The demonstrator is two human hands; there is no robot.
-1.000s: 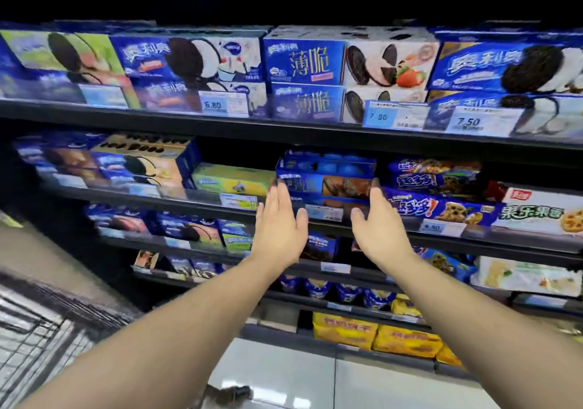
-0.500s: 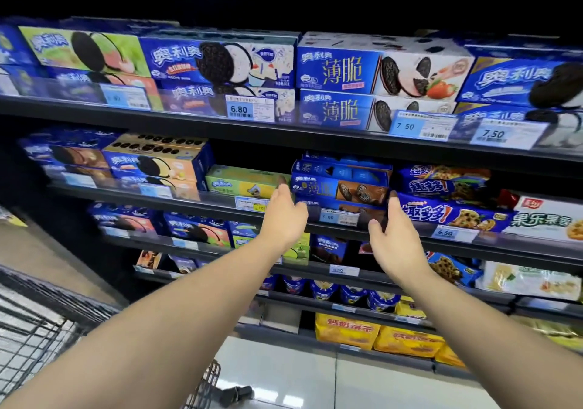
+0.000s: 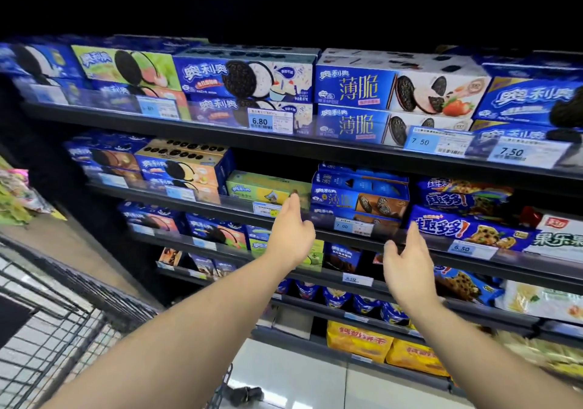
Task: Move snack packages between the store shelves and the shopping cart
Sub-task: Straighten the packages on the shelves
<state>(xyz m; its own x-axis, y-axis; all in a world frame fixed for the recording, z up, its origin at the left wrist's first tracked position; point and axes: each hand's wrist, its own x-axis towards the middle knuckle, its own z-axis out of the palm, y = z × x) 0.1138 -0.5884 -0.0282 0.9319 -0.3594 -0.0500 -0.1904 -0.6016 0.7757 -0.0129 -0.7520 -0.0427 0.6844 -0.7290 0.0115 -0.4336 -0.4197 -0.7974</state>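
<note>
- Left hand (image 3: 291, 235): fingers straight and slightly spread, holding nothing; raised in front of the second shelf's front rail (image 3: 347, 240).
- Right hand (image 3: 407, 263): fingers loosely extended, thumb apart, holding nothing; a little lower than the left hand, before the same rail.
- Blue cookie boxes (image 3: 359, 198): a stack on the second shelf, beyond and between the two hands and above both. Contact with either hand cannot be told.
- Green box (image 3: 262, 187): same shelf, just above and left of the left hand, whose index fingertip overlaps its right end.
- Chip cookie packs (image 3: 463, 228): blue, just right of and above the right hand.
- Price tag (image 3: 350, 226): reads 7.00; on the rail, between the hands.
- Shopping cart (image 3: 47, 329): black wire, well below and left of the left hand.
- Yellow packages (image 3: 359, 340): lowest shelf, well below both hands, between the forearms.
</note>
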